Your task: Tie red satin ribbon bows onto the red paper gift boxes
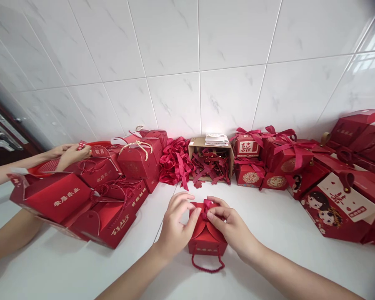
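Note:
A small red gift box (208, 246) stands on the white table in front of me, its top flaps folded together and its twisted red cord handle (208, 271) hanging down the near side. A dark red ribbon (207, 205) is gathered at the top of the box. From the left, my left hand (176, 223) is closed, thumb and forefinger pinched at the ribbon's left side. My right hand (233, 223) pinches the ribbon between thumb and forefinger from the other side. The fingertips partly hide the knot.
Behind lie a heap of red ribbons (176, 160) and a cardboard box (192, 154) of dark red pieces. Ribbon-tied boxes (250, 175) and larger boxes (334, 208) stand right. Red boxes (103, 221) crowd the left, where another person's hands (70, 154) hold something small and red.

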`<state>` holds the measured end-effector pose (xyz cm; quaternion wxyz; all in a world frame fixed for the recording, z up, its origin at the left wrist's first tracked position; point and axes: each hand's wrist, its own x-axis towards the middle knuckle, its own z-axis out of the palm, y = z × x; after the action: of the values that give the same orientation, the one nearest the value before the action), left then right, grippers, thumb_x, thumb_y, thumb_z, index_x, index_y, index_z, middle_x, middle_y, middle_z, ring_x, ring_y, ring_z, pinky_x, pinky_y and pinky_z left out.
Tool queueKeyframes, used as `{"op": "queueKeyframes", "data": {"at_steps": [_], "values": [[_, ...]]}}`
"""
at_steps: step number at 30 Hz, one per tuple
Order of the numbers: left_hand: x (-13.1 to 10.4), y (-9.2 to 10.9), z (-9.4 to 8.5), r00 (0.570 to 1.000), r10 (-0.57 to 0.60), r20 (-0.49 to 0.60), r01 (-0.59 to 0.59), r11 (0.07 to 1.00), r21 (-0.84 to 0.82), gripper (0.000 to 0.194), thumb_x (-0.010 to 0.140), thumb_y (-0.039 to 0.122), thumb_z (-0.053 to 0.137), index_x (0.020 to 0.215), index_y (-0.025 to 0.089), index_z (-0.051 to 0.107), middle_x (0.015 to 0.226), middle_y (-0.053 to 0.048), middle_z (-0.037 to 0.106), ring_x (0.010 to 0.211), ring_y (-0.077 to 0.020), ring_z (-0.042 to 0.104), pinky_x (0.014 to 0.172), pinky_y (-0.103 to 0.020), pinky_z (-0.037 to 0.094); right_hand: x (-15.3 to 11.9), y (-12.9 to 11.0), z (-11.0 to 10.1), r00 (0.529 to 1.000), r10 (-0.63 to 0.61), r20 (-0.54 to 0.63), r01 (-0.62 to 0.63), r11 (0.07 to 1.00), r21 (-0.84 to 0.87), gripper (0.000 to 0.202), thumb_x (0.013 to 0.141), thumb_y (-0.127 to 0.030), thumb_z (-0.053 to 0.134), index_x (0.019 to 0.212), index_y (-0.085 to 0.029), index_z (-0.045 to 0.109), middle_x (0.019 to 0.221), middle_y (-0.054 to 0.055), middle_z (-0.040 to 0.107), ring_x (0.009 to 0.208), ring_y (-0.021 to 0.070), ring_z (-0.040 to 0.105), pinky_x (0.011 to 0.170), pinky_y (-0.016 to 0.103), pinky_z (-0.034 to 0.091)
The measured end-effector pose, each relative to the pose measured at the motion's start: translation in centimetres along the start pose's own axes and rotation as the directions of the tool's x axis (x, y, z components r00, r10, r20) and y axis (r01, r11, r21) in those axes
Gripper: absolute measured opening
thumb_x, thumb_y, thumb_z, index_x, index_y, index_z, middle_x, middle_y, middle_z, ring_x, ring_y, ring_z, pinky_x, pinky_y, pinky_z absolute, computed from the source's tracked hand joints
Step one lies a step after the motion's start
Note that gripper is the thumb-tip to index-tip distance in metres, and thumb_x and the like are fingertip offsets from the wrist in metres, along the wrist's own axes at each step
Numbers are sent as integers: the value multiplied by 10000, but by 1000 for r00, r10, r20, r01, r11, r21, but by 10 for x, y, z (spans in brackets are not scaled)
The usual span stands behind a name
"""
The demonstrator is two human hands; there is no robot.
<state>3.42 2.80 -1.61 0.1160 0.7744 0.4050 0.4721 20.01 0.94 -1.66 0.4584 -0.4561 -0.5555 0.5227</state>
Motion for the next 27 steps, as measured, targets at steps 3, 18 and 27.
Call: {"op": "queueKeyframes", "data": {"at_steps": [3, 18, 27], "values": [[-1, 6, -4, 995, -9, 101, 3, 999, 51, 66, 813, 206, 613, 795, 203, 677, 1074, -96, 641, 1114, -256, 533, 968, -438, 456, -1, -2, -1, 1000, -13, -20, 12, 999, -33, 295, 828, -445, 583, 711, -189, 674, 1297, 112, 485, 1317, 270, 370, 1058, 417, 332], [24, 25, -38, 850, -182, 494, 224, 974, -27, 94, 761, 230, 665, 706, 235, 741, 833, -37, 713, 943, -214, 617, 872, -328, 478, -5, -24, -44, 977, -15, 212, 123, 853, -507, 88, 807, -276, 598, 803, -193, 628, 821, 19, 672, 787, 166, 615, 748, 308, 469], [28, 30, -42, 732, -329, 597, 420, 907, -15, 103, 752, 254, 628, 694, 177, 663, 683, 4, 669, 617, -125, 578, 591, -225, 460, -5, -26, -44, 958, 90, 273, 11, 937, -348, 161, 770, -263, 649, 851, -196, 528, 560, -67, 536, 493, 93, 480, 478, 204, 371]]}}
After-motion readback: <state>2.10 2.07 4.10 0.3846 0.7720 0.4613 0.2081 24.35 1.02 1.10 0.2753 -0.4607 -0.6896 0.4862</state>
